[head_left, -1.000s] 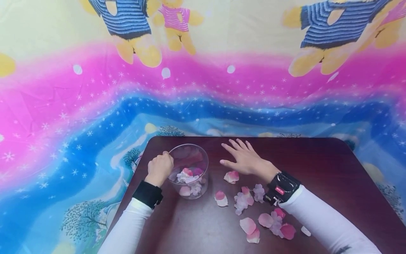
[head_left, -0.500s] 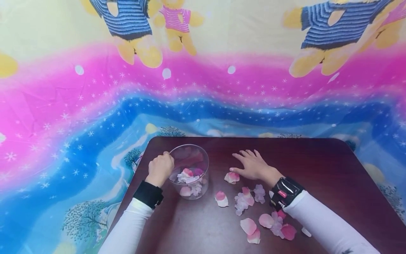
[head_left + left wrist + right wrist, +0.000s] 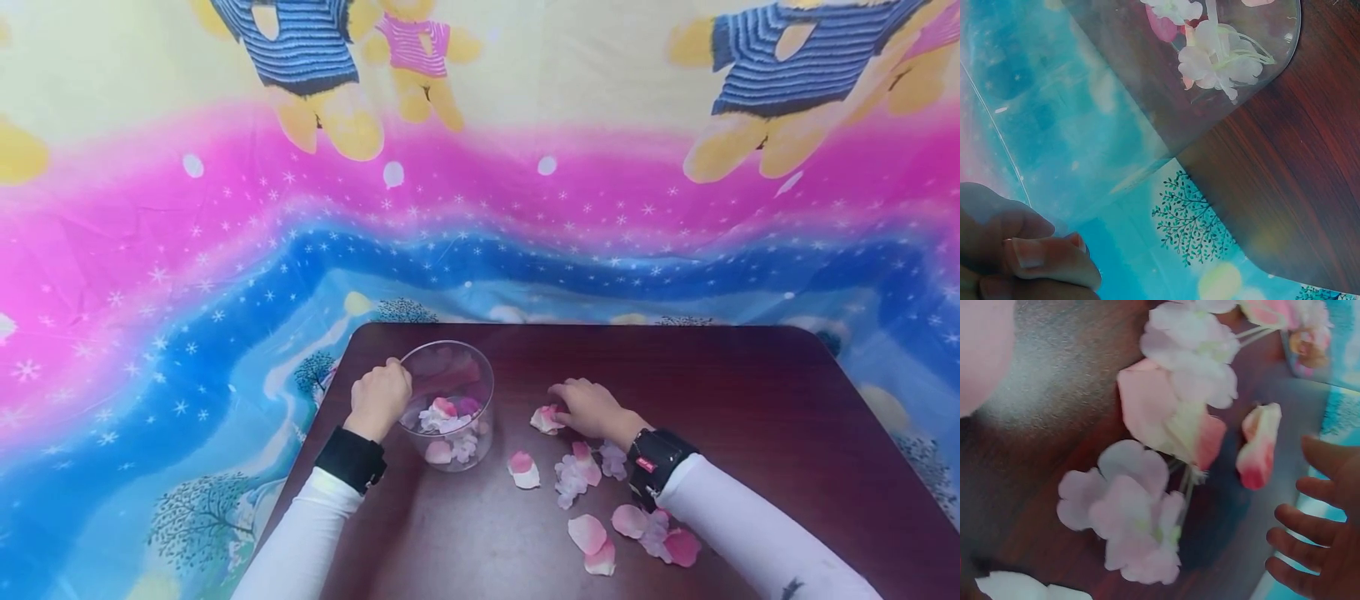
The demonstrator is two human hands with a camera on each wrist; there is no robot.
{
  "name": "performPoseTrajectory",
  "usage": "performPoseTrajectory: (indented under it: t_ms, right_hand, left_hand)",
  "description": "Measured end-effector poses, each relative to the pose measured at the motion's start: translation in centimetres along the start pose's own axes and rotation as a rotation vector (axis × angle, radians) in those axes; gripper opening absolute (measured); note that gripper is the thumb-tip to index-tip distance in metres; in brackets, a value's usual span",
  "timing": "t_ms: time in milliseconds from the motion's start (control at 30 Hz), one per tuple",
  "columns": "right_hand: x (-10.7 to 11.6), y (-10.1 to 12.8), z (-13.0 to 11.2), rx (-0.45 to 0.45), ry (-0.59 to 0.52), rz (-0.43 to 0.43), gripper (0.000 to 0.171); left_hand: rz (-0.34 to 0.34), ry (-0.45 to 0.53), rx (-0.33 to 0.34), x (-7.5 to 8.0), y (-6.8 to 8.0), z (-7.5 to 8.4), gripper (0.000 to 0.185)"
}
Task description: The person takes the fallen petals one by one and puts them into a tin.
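Observation:
In the head view my left hand grips a clear plastic container by its left rim. Its curled fingers show at the lower left of the left wrist view. Inside the container lie pink petals and pale flowers. My right hand is low over the table, its thumb side right at a pink-and-white petal. The right wrist view has its fingers spread and loosely bent, beside a petal, with nothing held between them.
On the dark wooden table lie a single petal, a pale lilac flower cluster, a pair of petals and a group with a deep pink petal. A printed cloth hangs behind the table.
My right hand, first spread out high at the table's back, has come down and toward me, its fingers bending beside the petal. The left hand and container have stayed put.

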State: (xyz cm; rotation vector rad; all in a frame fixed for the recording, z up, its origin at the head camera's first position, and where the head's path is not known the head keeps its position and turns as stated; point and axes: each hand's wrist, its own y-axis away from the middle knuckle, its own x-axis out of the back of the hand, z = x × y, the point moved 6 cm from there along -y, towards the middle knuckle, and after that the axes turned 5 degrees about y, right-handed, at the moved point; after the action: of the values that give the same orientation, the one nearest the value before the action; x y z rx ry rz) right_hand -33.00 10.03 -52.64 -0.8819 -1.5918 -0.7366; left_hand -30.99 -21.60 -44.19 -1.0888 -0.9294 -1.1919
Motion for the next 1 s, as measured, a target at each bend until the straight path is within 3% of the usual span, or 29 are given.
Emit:
performPoseTrajectory:
  t_ms: [467,1000]
  right_hand:
    - [-3.4,-1.1,1.1,-0.063,-0.064,-0.037,0.012]
    - [-3.6,-1.6,1.7,-0.084,-0.083,-0.003,0.017]
  left_hand:
    - [-0.012,-0.005,0.012,-0.3,0.2,-0.2,0.034]
    - [0.013,0.000,0.005,0.1,0.0,0.1,0.033]
